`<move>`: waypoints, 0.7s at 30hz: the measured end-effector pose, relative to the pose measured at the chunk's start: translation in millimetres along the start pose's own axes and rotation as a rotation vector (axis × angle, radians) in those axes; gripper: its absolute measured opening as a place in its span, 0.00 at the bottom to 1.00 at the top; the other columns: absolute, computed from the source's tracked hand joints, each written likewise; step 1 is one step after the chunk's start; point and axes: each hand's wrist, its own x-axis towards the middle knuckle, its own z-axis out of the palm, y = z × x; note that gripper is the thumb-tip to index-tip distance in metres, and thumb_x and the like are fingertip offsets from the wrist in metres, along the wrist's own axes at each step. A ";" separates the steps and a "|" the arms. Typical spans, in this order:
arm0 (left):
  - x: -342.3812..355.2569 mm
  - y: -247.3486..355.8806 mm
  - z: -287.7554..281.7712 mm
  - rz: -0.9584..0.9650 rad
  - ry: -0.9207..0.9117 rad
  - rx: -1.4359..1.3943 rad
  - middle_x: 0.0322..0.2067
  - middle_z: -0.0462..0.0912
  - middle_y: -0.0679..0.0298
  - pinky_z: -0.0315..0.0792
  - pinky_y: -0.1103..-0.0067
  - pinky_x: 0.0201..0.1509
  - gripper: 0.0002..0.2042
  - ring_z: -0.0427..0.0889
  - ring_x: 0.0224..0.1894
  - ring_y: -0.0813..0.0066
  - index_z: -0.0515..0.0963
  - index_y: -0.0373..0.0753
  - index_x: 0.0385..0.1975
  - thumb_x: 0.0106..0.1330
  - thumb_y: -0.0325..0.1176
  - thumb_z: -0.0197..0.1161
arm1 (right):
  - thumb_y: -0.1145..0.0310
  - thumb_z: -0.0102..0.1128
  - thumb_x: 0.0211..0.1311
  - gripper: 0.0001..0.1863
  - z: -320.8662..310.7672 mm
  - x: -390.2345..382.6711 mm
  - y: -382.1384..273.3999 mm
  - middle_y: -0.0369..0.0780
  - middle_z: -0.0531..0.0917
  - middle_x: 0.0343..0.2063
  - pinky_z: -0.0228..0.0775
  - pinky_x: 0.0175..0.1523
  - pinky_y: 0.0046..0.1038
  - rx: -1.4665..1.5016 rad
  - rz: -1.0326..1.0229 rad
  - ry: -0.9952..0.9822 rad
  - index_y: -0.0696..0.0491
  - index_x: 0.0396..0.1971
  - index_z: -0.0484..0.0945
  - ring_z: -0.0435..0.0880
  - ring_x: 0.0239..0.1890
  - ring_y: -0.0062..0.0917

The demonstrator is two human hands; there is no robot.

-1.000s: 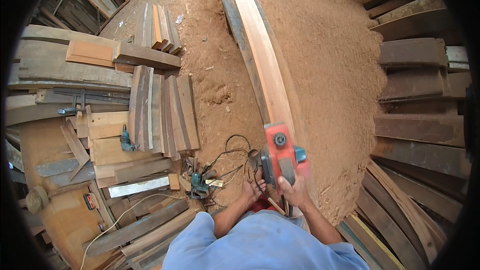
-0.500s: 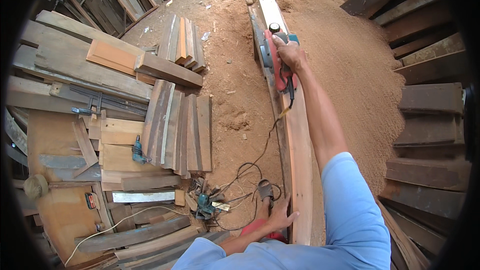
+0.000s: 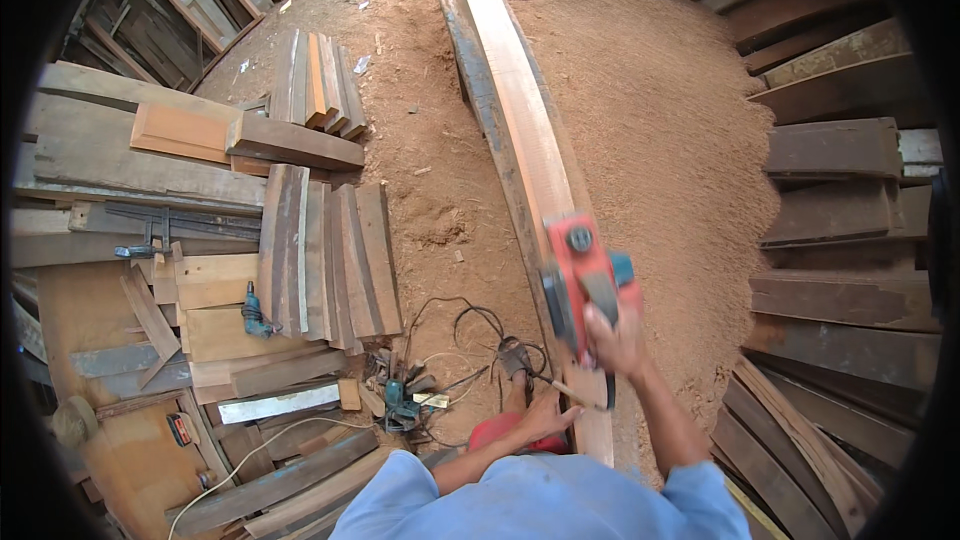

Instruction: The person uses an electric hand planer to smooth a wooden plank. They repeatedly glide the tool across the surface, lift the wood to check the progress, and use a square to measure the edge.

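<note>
A red electric planer [image 3: 577, 258] with a dark front knob sits on a long pale board [image 3: 515, 105], near its close end. My right hand [image 3: 617, 340] is wrapped round the planer's rear handle. At the near left edge of the board rests my left hand [image 3: 543, 417], its fingers stretched out beside the planer's power cord [image 3: 558, 391]. The board lies lengthwise on a darker, worn support plank [image 3: 474, 65], whose left side shows along it. The planer hides the board's surface beneath it.
Sawdust [image 3: 660, 150] is heaped on the right, beside stacked dark boards [image 3: 830, 150]. Cut timber pieces [image 3: 325, 260] are stacked on the left. A teal drill [image 3: 255, 310] lies on boards; another teal power tool [image 3: 402, 405] sits among tangled cords near my sandaled foot [image 3: 515, 358].
My right hand has drawn the planer back along the board, from near its far end to close to my body. My left hand stays by the near edge. The view has shifted slightly.
</note>
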 end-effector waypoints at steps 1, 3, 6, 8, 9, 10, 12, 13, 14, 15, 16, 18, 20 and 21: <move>0.2 -3.0 -3.6 -0.096 -0.111 -0.062 0.53 0.81 0.41 0.74 0.59 0.63 0.31 0.81 0.58 0.41 0.71 0.33 0.63 0.65 0.45 0.69 | 0.54 0.56 0.72 0.22 11.3 -32.3 30.4 0.44 0.83 0.29 0.76 0.43 0.37 0.040 -0.078 0.078 0.59 0.49 0.79 0.84 0.35 0.31; -1.9 19.2 -18.2 -0.065 -0.161 0.105 0.53 0.81 0.41 0.74 0.58 0.61 0.29 0.81 0.57 0.42 0.73 0.33 0.60 0.65 0.45 0.69 | 0.53 0.56 0.72 0.19 26.3 -55.9 50.7 0.39 0.79 0.23 0.72 0.35 0.33 0.120 -0.172 0.191 0.57 0.41 0.77 0.80 0.29 0.25; 1.2 43.2 -36.8 -0.142 -0.298 0.179 0.50 0.82 0.41 0.75 0.58 0.58 0.30 0.83 0.54 0.42 0.74 0.33 0.60 0.66 0.48 0.69 | 0.52 0.55 0.73 0.19 38.5 -47.0 39.0 0.31 0.73 0.16 0.65 0.24 0.28 0.170 -0.221 0.242 0.53 0.28 0.75 0.73 0.19 0.16; 1.3 36.8 -37.6 -0.066 -0.244 0.217 0.47 0.83 0.40 0.77 0.58 0.55 0.32 0.84 0.51 0.42 0.73 0.31 0.61 0.66 0.51 0.68 | 0.52 0.56 0.73 0.20 23.3 -6.3 7.2 0.31 0.73 0.15 0.66 0.24 0.27 0.130 -0.233 0.196 0.53 0.28 0.75 0.73 0.18 0.16; -2.7 23.2 -28.3 0.057 -0.135 0.256 0.44 0.84 0.40 0.77 0.58 0.52 0.33 0.85 0.49 0.42 0.73 0.30 0.61 0.66 0.53 0.67 | 0.52 0.57 0.73 0.20 20.1 18.7 -7.8 0.31 0.73 0.15 0.66 0.24 0.27 0.114 -0.267 0.225 0.53 0.28 0.76 0.73 0.18 0.17; -1.3 20.6 -26.8 0.063 -0.132 0.296 0.43 0.84 0.38 0.78 0.58 0.52 0.36 0.85 0.48 0.42 0.70 0.27 0.62 0.67 0.54 0.66 | 0.52 0.57 0.73 0.20 15.7 48.2 -19.7 0.32 0.74 0.14 0.67 0.23 0.28 0.099 -0.303 0.257 0.53 0.27 0.76 0.74 0.17 0.17; 0.2 16.0 -24.4 0.069 -0.120 0.375 0.40 0.84 0.34 0.78 0.58 0.50 0.42 0.86 0.45 0.41 0.65 0.22 0.65 0.68 0.57 0.64 | 0.52 0.57 0.73 0.21 5.1 112.2 -47.0 0.33 0.75 0.15 0.68 0.23 0.29 0.038 -0.279 0.281 0.54 0.26 0.78 0.75 0.17 0.18; 1.7 19.7 -25.7 0.070 -0.131 0.385 0.40 0.83 0.33 0.78 0.58 0.52 0.43 0.86 0.45 0.41 0.62 0.20 0.67 0.68 0.57 0.64 | 0.52 0.57 0.73 0.22 -2.2 141.4 -67.6 0.33 0.76 0.15 0.68 0.23 0.29 0.015 -0.267 0.276 0.54 0.25 0.78 0.76 0.17 0.19; 2.0 28.6 -30.7 0.036 -0.164 0.363 0.41 0.83 0.32 0.77 0.57 0.53 0.45 0.85 0.46 0.39 0.57 0.20 0.69 0.68 0.56 0.63 | 0.51 0.57 0.73 0.22 -9.2 169.9 -95.7 0.33 0.77 0.15 0.69 0.23 0.29 0.012 -0.248 0.227 0.54 0.25 0.79 0.76 0.17 0.19; 1.9 41.3 -37.4 0.018 -0.217 0.352 0.43 0.82 0.31 0.76 0.57 0.55 0.47 0.85 0.47 0.38 0.53 0.20 0.71 0.68 0.55 0.63 | 0.49 0.58 0.73 0.23 -22.6 199.4 -115.5 0.34 0.78 0.16 0.69 0.24 0.29 -0.020 -0.209 0.265 0.54 0.25 0.79 0.77 0.18 0.19; 2.4 52.3 -43.9 -0.006 -0.263 0.342 0.44 0.82 0.30 0.75 0.57 0.57 0.49 0.84 0.48 0.37 0.48 0.20 0.73 0.69 0.55 0.63 | 0.48 0.59 0.73 0.25 -33.1 229.2 -132.1 0.34 0.79 0.17 0.70 0.25 0.29 -0.052 -0.167 0.295 0.54 0.25 0.80 0.77 0.19 0.19; 0.9 39.9 -37.4 0.020 -0.234 0.288 0.44 0.82 0.30 0.75 0.57 0.58 0.47 0.84 0.50 0.37 0.50 0.21 0.73 0.68 0.54 0.63 | 0.44 0.60 0.72 0.26 -46.4 281.0 -165.7 0.35 0.79 0.19 0.71 0.29 0.27 -0.086 -0.176 0.326 0.53 0.24 0.80 0.78 0.22 0.19; 1.8 34.0 -33.0 -0.009 -0.238 0.290 0.46 0.83 0.31 0.75 0.57 0.59 0.45 0.83 0.51 0.36 0.54 0.23 0.72 0.68 0.54 0.63 | 0.43 0.60 0.72 0.25 -61.3 327.8 -172.1 0.32 0.78 0.20 0.71 0.30 0.26 0.003 -0.269 0.280 0.50 0.24 0.80 0.77 0.23 0.18; 0.9 27.0 -28.6 -0.019 -0.221 0.286 0.43 0.84 0.35 0.68 0.55 0.64 0.45 0.82 0.52 0.37 0.55 0.27 0.73 0.67 0.55 0.62 | 0.43 0.60 0.72 0.25 -49.6 331.5 -176.4 0.32 0.77 0.20 0.70 0.30 0.26 0.010 -0.261 0.269 0.49 0.24 0.79 0.76 0.22 0.18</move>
